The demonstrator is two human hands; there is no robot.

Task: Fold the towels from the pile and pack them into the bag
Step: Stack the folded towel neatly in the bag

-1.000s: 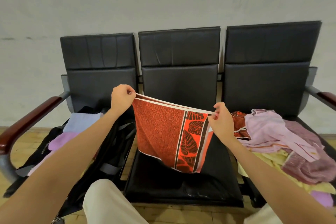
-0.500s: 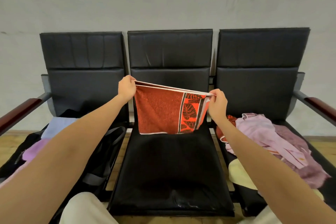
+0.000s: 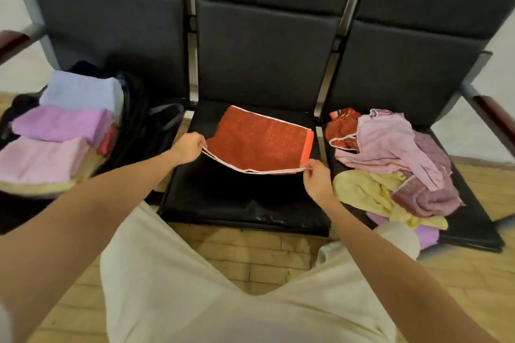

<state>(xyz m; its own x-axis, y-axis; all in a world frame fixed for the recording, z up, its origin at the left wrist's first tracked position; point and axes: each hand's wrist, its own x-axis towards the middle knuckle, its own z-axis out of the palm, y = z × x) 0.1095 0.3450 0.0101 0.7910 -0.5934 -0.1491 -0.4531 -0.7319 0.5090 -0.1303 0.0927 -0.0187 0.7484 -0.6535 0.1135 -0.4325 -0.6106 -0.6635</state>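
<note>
A folded red-orange towel (image 3: 260, 142) with white trim lies across the back of the middle seat (image 3: 242, 203). My left hand (image 3: 188, 146) pinches its near left corner and my right hand (image 3: 316, 177) pinches its near right corner, both holding that near edge slightly off the cushion. On the left seat an open black bag (image 3: 139, 120) holds folded towels: a light blue one (image 3: 80, 90), a purple one (image 3: 58, 122) and a pink one (image 3: 41, 160). The unfolded pile (image 3: 390, 164) of pink, mauve, yellow and red towels covers the right seat.
The three black padded seats share a frame with wooden armrests (image 3: 493, 117) at both ends. My light trousers (image 3: 195, 287) fill the lower view over a wood-plank floor (image 3: 250, 253). A white shoe (image 3: 401, 237) sits by the right seat's front edge.
The towel hung upright in the air between my hands before. Both hands have come down and forward, and the towel now lies flat on the middle seat. The view has tilted downward.
</note>
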